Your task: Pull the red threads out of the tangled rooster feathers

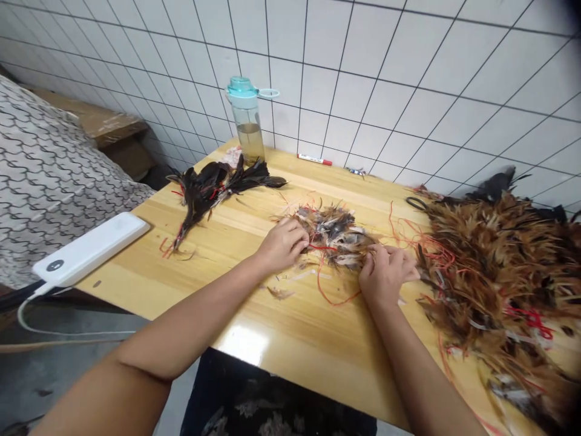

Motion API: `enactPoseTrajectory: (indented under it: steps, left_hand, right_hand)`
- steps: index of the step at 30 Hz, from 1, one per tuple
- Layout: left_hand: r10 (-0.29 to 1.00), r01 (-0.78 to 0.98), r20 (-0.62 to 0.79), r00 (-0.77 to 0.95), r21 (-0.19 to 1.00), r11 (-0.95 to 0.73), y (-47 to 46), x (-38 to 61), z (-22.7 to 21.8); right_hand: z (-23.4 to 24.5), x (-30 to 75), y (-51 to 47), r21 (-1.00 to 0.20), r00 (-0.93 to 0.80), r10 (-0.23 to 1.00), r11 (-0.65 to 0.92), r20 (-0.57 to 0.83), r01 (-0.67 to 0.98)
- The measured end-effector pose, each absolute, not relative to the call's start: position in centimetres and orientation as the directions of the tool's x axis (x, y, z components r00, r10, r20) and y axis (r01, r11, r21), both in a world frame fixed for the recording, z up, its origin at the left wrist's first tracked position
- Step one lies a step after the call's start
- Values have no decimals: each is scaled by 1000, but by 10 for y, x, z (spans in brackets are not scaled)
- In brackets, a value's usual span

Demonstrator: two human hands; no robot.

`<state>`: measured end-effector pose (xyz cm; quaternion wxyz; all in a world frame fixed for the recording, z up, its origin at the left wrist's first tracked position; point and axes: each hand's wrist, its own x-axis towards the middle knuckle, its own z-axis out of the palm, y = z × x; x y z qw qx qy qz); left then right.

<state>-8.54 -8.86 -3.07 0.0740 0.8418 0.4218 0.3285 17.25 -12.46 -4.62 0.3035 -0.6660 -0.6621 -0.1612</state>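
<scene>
A small heap of brown and grey feathers [336, 233] tied with red thread lies in the middle of the wooden table [272, 315]. My left hand [284, 243] is curled, its fingertips pinching into the left side of that heap. My right hand [385, 272] is closed too, gripping feathers at the heap's right edge. Loose red thread [333, 298] curls on the table between my hands.
A big pile of brown feathers [494, 278] covers the table's right side. A bunch of dark feathers [213, 188] lies at the back left, near a water bottle [247, 118]. A red marker [314, 159] lies by the tiled wall. A white power bank [91, 248] rests on the left corner.
</scene>
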Motion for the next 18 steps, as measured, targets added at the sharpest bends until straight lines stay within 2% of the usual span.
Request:
enactPoseTrajectory:
  steps: [4,6,10,11,13,15,18]
  left_hand:
    - [764,599,506,401,486,-636,-95,-90,-18]
    - [769,547,471,432,542,-639,-100,-92,-11]
    - [665,351,214,715,714,-606,-107,-93,-2]
    - [653,343,165,740,742,-576,-107,-93,-1]
    - [743,402,161,650,757,-516,-106,-94,-3]
    - [862,486,223,455,749,-450,-103,-94,-6]
    - [902,588,279,330,687,-428,-99,-94,-14]
  right_hand:
    - [-47,173,-124,-186,69,793,57,605,981]
    - [-47,173,-123,-187,67,796,59,602,981]
    - [-45,171,-124,-190,64,793,66,605,980]
    - [-45,171,-125,-185,66,786,62,614,981]
    - [-43,169,-127,-163,59,770,59,636,985]
    - [-41,167,-130,-133,29,770,72,637,988]
    - [-41,165,-133,-82,-93,810,171,579,982]
